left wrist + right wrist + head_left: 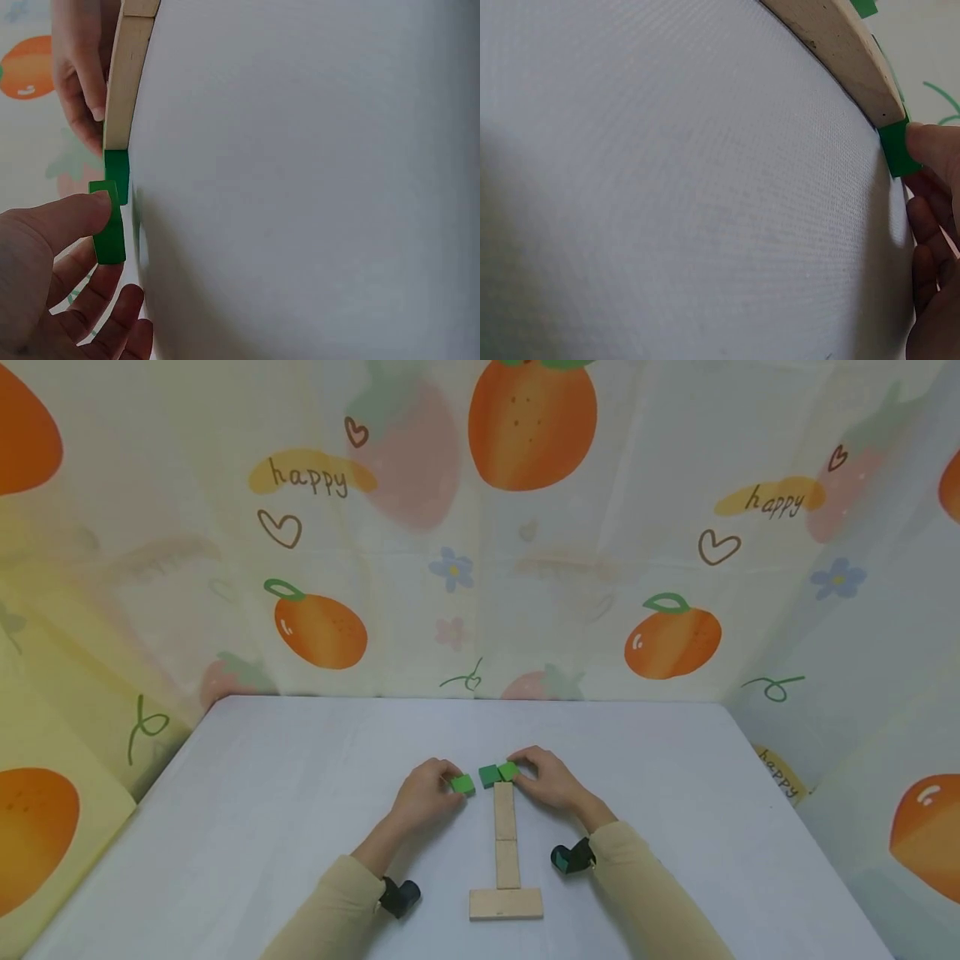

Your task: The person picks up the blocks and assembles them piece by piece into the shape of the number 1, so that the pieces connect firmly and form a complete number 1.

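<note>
Between thumb and fingers, my left hand (429, 795) pinches a small green block (462, 784), just left of the others. The left wrist view shows the thumb on one face of this block (109, 225). My right hand (551, 779) pinches another green block (508, 771) at the far end of a line of wooden blocks (505, 810). Its thumb is on the block (898, 150) in the right wrist view. A darker green block (490, 776) sits beside that one, apart from the left hand's block.
Two plain wooden blocks lie end to end, meeting a crosswise wooden block (506, 904) at the near end. All lie on a white-covered table (247, 827). A fruit-patterned cloth (525, 560) hangs behind it. Dark wrist cameras (400, 898) are worn at both sleeves.
</note>
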The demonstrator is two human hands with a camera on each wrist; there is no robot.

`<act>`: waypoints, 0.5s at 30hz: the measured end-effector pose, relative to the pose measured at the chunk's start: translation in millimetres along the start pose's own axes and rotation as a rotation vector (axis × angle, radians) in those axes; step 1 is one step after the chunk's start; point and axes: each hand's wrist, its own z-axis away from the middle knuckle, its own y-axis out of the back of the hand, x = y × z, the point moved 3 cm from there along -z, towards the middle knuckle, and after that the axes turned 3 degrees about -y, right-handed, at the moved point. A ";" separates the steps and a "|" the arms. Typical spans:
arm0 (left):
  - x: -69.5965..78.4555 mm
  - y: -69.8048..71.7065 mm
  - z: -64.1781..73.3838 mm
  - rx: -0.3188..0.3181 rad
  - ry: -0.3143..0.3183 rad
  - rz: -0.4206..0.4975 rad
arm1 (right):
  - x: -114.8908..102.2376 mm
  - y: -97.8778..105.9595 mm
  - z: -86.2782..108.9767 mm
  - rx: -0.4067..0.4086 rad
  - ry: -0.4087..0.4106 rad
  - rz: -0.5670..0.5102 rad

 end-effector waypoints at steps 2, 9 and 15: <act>1.1 -1.3 -0.2 0.001 -0.008 -0.007 | 0.2 -0.9 -0.5 0.000 -0.004 -0.001; 5.5 -4.1 -2.3 0.001 -0.037 -0.023 | 0.0 -1.8 -0.9 0.010 0.001 0.005; 7.3 -8.0 -5.7 0.002 -0.047 -0.067 | -0.6 -1.1 -0.5 0.012 -0.008 -0.004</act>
